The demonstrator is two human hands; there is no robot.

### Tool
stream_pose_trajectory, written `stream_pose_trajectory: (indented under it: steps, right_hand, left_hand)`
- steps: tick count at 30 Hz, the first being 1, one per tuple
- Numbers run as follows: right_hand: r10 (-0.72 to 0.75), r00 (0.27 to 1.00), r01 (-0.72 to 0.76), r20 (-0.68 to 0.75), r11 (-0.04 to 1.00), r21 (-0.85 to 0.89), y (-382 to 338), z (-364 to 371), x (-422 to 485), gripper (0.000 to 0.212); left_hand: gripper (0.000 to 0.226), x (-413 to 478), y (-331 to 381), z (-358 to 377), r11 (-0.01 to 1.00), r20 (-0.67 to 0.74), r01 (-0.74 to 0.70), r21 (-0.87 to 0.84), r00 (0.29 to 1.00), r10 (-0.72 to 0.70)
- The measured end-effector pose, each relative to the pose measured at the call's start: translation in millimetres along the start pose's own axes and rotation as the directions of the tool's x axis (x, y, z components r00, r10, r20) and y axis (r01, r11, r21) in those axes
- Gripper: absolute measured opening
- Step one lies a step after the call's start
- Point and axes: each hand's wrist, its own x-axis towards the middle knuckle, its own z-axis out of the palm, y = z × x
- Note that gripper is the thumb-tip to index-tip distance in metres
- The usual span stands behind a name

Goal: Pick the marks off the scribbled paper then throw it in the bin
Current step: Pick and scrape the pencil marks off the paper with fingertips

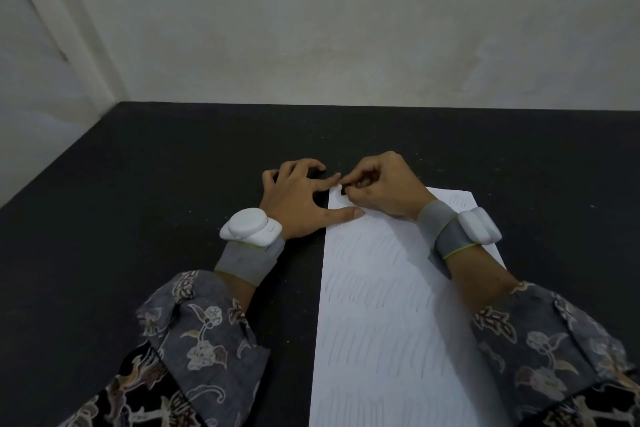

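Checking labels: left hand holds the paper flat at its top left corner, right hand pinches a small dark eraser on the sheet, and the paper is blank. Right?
One thing is wrong: the paper is not blank; the head view shows rows of faint pencil scribbles across it. The rest holds: left hand presses flat at the top left corner, and the right hand pinches a small dark eraser on the sheet.

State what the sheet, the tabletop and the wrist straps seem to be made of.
Sheet: thin white paper, matte, with faint pencil-like strokes. Tabletop: dark, matte, finely speckled; perhaps laminate or a mat, unclear. Straps: grey, likely woven elastic fabric, holding glossy white plastic pods.
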Motion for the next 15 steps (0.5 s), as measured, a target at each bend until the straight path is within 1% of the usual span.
stream_pose_trajectory:
  steps: [3,4,6,8,10,12,13,15]
  right_hand:
    - [-0.018,0.995,0.016,-0.103,1.000,-0.021,-1,4,1,0.015]
    - [-0.024,0.993,0.021,-0.116,0.999,-0.030,-2,5,1,0.015]
    - [-0.017,0.998,0.016,-0.061,1.000,-0.026,-2,2,1,0.013]
    - [0.027,1.000,-0.026,-0.003,0.998,0.058,0,-3,-1,0.011]
    - [0.075,0.996,-0.063,-0.043,0.969,0.238,2,-7,-4,0.010]
    - [0.119,0.986,-0.070,-0.113,0.927,0.368,2,-9,-5,0.011]
    - [0.141,0.980,-0.074,-0.140,0.914,0.400,3,-9,-5,0.012]
    - [0.169,0.970,-0.091,-0.172,0.917,0.389,3,-7,-3,0.012]
  left_hand:
    - [0.098,-1,-1,0,1.000,0.001,-0.004,0.002,1.000,0.004]
    - [0.099,-1,0,-1,1.000,0.002,-0.004,0.003,1.000,0.004]
    - [0.094,-1,0,-2,1.000,0.003,0.000,0.000,1.000,0.000]
    - [0.088,-1,1,-2,1.000,0.009,0.004,-0.001,1.000,-0.004]
    - [0.085,-1,1,-2,1.000,0.014,-0.003,0.009,1.000,0.003]
    - [0.081,0,0,-1,1.000,0.020,-0.007,0.017,1.000,0.006]
    - [0.079,0,0,-1,1.000,0.020,-0.006,0.022,1.000,0.005]
    - [0.078,-1,-1,-1,1.000,0.020,-0.001,0.023,1.000,0.000]
